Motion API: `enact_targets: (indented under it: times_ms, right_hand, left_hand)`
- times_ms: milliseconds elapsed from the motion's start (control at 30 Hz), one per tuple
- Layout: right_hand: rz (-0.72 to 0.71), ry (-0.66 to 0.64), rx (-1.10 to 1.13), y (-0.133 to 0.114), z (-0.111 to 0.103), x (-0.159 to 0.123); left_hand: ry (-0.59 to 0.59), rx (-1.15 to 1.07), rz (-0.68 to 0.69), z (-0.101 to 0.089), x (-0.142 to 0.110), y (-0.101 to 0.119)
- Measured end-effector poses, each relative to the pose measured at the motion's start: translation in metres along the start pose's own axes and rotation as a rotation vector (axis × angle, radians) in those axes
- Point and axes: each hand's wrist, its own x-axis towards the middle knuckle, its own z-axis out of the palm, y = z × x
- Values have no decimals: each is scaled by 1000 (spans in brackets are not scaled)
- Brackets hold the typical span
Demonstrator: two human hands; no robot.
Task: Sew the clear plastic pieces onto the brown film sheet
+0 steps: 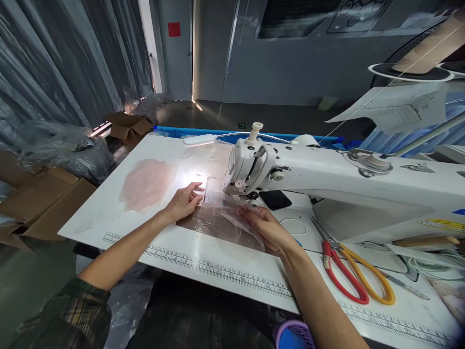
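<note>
A white sewing machine (243, 167) stands over the table with its needle end above a clear plastic sheet (218, 220). The sheet lies flat, with a loose, folded edge on its right side. My left hand (186, 201) rests at the sheet's left edge, fingers apart and slightly bent. With closed fingers, my right hand (263, 225) pinches the loose plastic just in front of the presser foot (253, 201); its fingertips are partly hidden by the film. A lamp (199, 140) lights the work by the needle.
Red-and-yellow-handled scissors (345, 271) lie right of my right forearm, beside tweezers (407, 286). A printed ruler (196, 264) runs along the table's front edge. Cardboard boxes (47, 203) stand on the left. Below the table is a purple basket (278, 334). A thread cone (428, 46) hangs over the machine.
</note>
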Motion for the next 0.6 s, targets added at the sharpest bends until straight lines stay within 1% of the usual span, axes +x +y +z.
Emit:
enact_targets:
  times_ms: [33, 67, 100, 133, 200, 233, 267, 300, 333, 400, 500, 567, 600]
  right_hand:
    - [15, 35, -45, 2, 1, 1]
    - [24, 56, -97, 3, 1, 2]
    - [28, 65, -145, 3, 2, 3]
    - [30, 65, -181, 4, 2, 3]
    - [36, 55, -211, 2, 2, 1]
    - [37, 54, -215, 1, 2, 0]
    - [30, 53, -221, -1, 2, -2]
    - [15, 53, -223, -3, 2, -3]
    - [-7, 50, -222, -5, 2, -5]
    - [-55, 39, -204, -9, 3, -8]
    - [-80, 6, -168, -14, 5, -11]
    - [-68, -53, -166, -16, 6, -13]
    - [-58, -85, -174, -17, 7, -13]
  left_hand:
    - [90, 125, 101, 2, -1, -1]
    - [132, 225, 205, 4, -2, -1]
    - [112, 290, 304, 5, -3, 0]
    - [33, 322, 391, 5, -5, 2]
    - [-211, 347, 520, 7, -8, 5]
    - [-329, 363, 558, 9, -9, 6]
    - [-417, 385, 578, 12, -11, 6]
    - [-472, 411, 582, 16, -12, 7]
    - [-502, 437, 581, 20, -14, 7]
    - [-522, 473, 581, 30, -16, 7]
    - [-519, 483, 619, 42, -18, 8]
    - [-455, 459, 603, 43, -17, 8]
    - [-391, 433, 552, 42, -16, 9]
